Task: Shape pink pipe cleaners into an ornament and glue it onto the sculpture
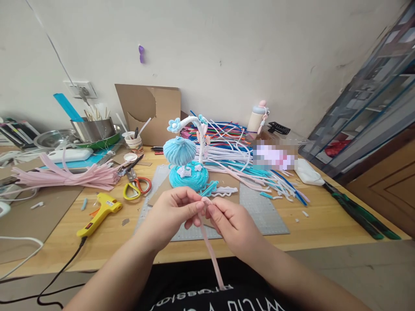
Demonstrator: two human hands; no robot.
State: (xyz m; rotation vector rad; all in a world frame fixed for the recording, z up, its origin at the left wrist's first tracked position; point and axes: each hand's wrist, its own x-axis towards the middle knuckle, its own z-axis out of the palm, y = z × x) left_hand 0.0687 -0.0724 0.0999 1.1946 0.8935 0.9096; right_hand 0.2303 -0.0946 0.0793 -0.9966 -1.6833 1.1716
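Note:
A pale pink pipe cleaner (210, 252) runs from my fingertips down toward my black shirt. My left hand (177, 216) pinches it near its upper end, which looks bent into a small loop. Close beside it, my right hand (235, 220) also grips that end between thumb and fingers. The fingertips of both hands nearly meet and hide part of the bend. Just beyond them stands a blue and white lamp-shaped craft (180, 151), with a fluffy shade, a curved white stem, flowers and a round coiled base (188, 176).
Left of my hands lie a yellow glue gun (100, 214), scissors (136, 186) and a pink pipe cleaner bundle (68, 175). Many coloured pipe cleaners (227, 153) spread behind the craft. A grey cutting mat (259, 216) lies below it; a bottle (257, 119) stands at the back right.

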